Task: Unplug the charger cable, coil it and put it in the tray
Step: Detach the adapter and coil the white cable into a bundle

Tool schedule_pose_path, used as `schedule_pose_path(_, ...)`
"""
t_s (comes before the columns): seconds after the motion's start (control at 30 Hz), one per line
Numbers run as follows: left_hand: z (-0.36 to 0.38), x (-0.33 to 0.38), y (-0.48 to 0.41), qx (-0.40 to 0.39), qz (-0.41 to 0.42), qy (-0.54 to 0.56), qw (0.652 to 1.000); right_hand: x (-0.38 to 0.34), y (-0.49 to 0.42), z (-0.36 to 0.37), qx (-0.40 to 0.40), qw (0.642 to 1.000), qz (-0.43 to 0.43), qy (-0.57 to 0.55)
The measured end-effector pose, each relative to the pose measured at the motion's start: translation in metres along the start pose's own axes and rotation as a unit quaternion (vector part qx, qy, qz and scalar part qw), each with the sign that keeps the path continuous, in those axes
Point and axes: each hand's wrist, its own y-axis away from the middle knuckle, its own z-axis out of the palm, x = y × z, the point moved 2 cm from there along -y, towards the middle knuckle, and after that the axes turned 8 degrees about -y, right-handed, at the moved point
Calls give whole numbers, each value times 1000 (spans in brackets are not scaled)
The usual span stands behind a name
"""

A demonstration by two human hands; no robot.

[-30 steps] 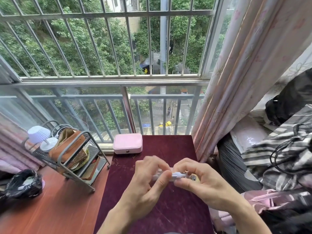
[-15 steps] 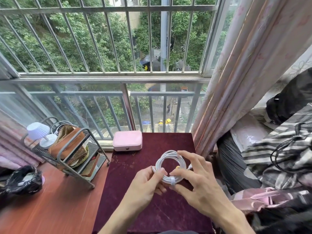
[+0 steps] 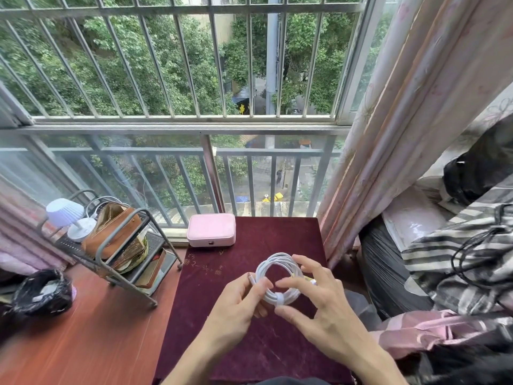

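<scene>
The white charger cable (image 3: 273,266) is wound into a round coil, bound at its near side by a small strap. It is held upright above the dark red velvet table top (image 3: 249,343). My left hand (image 3: 238,307) pinches the coil's left side, with one plug end sticking up by the fingertips. My right hand (image 3: 319,304) grips the coil from the right, thumb below the strap and fingers spread over the far side. The metal tiered rack (image 3: 122,262) with tray shelves stands to the left on the wooden surface.
A pink case (image 3: 211,229) lies at the table's far edge. The rack holds a brown bag (image 3: 111,232) and a small white lamp (image 3: 68,215). A black bag (image 3: 41,291) sits far left. A curtain (image 3: 388,134) and piled bedding (image 3: 458,259) crowd the right.
The coil went from edge-on and pressed between both hands to upright and facing me as a full ring. My right fingers have spread wider around it.
</scene>
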Motion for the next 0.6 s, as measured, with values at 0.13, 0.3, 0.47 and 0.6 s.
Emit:
schedule_pose_path(0.13, 0, -8, 1, 34, -17, 47, 998, 4, 5, -3, 175, 974, 83, -115)
schedule_pose_path(0.3, 10, -18, 7, 39, -46, 113, 992, 25, 15, 14, 66, 922, 277, -261)
schedule_pose_path(0.47, 27, -34, 10, -58, -82, 91, 991, 43, 14, 41, 42, 856, 326, -399)
schedule_pose_path(0.6, 30, -64, 7, -54, -131, 60, 988, 65, 20, 61, 7, 861, 353, -366)
